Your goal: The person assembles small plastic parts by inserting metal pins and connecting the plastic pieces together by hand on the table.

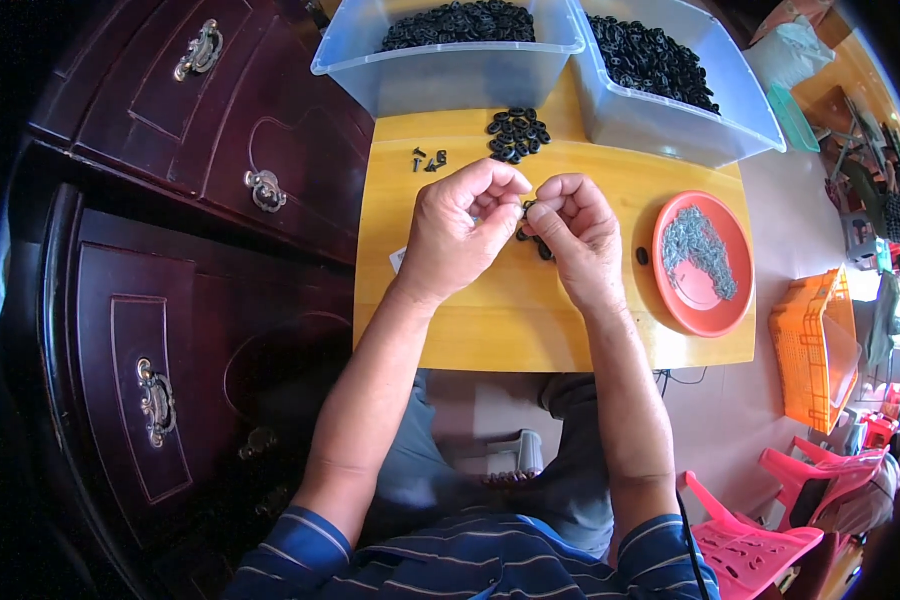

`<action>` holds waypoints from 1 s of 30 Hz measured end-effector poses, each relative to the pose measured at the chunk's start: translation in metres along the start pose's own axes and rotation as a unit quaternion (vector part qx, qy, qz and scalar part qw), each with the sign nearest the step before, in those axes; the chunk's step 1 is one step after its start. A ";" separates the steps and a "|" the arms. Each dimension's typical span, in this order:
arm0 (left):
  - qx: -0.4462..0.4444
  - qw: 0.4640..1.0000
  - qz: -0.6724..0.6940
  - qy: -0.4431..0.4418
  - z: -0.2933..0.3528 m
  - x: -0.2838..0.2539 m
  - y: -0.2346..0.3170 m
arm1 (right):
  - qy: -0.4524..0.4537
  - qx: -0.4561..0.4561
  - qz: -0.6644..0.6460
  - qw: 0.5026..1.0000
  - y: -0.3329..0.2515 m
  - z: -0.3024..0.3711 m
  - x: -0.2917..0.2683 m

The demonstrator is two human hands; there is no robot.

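Both hands meet above the middle of the yellow table (450,330). My right hand (582,232) pinches a small black oval part (528,206) between thumb and fingers. Beside it, my left hand (467,225) is closed in a pinch, its thumb tip close to that part; whatever it holds is too small to make out. Below the right hand's fingers lie a few more black oval parts (544,250), partly hidden by the hand. Beyond the hands is a pile of black oval rings (517,133). Several small dark pieces (430,160) lie to its left.
Two clear plastic bins (450,85) (660,130) of black parts stand at the far edge. At right, an orange-red bowl (667,295) holds thin silvery metal pieces, with a lone black oval (642,256) beside it. Dark wooden drawers (240,250) flank the left; an orange crate (805,350) stands right.
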State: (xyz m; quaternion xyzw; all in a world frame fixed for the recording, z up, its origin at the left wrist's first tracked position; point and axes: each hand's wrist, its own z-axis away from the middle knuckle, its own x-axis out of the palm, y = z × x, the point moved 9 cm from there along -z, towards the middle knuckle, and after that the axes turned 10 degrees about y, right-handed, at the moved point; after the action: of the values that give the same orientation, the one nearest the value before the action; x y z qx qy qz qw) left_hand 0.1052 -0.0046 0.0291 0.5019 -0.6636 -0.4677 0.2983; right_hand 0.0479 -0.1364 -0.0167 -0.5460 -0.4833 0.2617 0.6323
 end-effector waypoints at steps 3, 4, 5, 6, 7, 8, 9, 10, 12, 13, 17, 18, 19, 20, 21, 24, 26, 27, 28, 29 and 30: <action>-0.051 0.998 0.032 -0.001 0.000 0.001 -0.005 | -0.025 0.004 0.000 1.000 -0.003 -0.002 -0.003; -0.051 0.998 0.032 -0.001 0.001 0.002 -0.004 | -0.018 0.001 0.005 1.000 -0.007 -0.004 -0.005; -0.065 0.997 0.048 -0.004 0.001 0.005 -0.004 | -0.010 -0.003 0.009 1.000 -0.013 -0.007 -0.009; -0.079 0.995 0.065 -0.006 0.001 0.008 -0.005 | 0.003 -0.005 0.002 1.000 -0.019 -0.010 -0.014; -0.080 0.995 0.066 -0.008 0.002 0.009 -0.006 | 0.023 -0.031 0.000 0.999 -0.025 -0.013 -0.023; -0.075 0.996 0.041 -0.015 0.003 0.011 -0.008 | 0.045 -0.052 0.004 0.998 -0.032 -0.017 -0.034; -0.070 0.997 0.015 -0.021 0.005 0.012 -0.010 | 0.068 -0.072 0.009 0.995 -0.039 -0.020 -0.045; -0.070 0.997 0.016 -0.024 0.007 0.014 -0.013 | 0.101 -0.077 0.013 0.992 -0.045 -0.023 -0.057; -0.051 0.991 -0.095 -0.075 0.013 0.023 -0.019 | 0.152 -0.081 0.012 0.985 -0.054 -0.025 -0.075; -0.051 0.991 -0.094 -0.078 0.015 0.026 -0.020 | 0.165 -0.086 0.003 0.983 -0.058 -0.026 -0.082; 0.026 0.951 -0.261 -0.164 0.030 0.053 -0.016 | 0.204 -0.091 -0.036 0.974 -0.072 -0.026 -0.097; 0.044 0.944 -0.275 -0.176 0.034 0.059 -0.016 | 0.205 -0.093 -0.059 0.973 -0.074 -0.026 -0.099; 0.062 0.937 -0.289 -0.189 0.037 0.064 -0.017 | 0.208 -0.093 -0.059 0.972 -0.075 -0.026 -0.102; 0.062 0.936 -0.288 -0.192 0.039 0.068 -0.019 | 0.211 -0.097 -0.063 0.971 -0.078 -0.026 -0.106; 0.058 0.933 -0.293 -0.200 0.041 0.072 -0.022 | 0.215 -0.101 -0.066 0.969 -0.080 -0.026 -0.111; 0.062 0.927 -0.307 -0.205 0.043 0.077 -0.024 | 0.207 -0.109 -0.099 0.967 -0.082 -0.029 -0.125; 0.071 0.925 -0.314 -0.201 0.043 0.079 -0.023 | 0.215 -0.100 -0.119 0.964 -0.083 -0.029 -0.133; 0.071 0.925 -0.311 -0.204 0.043 0.080 -0.023 | 0.218 -0.100 -0.119 0.964 -0.083 -0.029 -0.135; 0.071 0.926 -0.309 -0.207 0.044 0.081 -0.023 | 0.209 -0.103 -0.122 0.965 -0.083 -0.029 -0.135; 0.071 0.925 -0.310 -0.208 0.044 0.081 -0.024 | 0.199 -0.105 -0.127 0.966 -0.083 -0.030 -0.134; 0.083 0.923 -0.315 -0.205 0.043 0.080 -0.022 | 0.199 -0.105 -0.128 0.966 -0.083 -0.030 -0.134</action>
State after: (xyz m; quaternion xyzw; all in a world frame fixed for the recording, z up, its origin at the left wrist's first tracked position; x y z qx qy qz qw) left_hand 0.0508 -0.0675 -0.0140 0.6014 -0.5546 -0.5730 -0.0497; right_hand 0.0054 -0.2865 0.0196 -0.5841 -0.4381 0.0124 0.6831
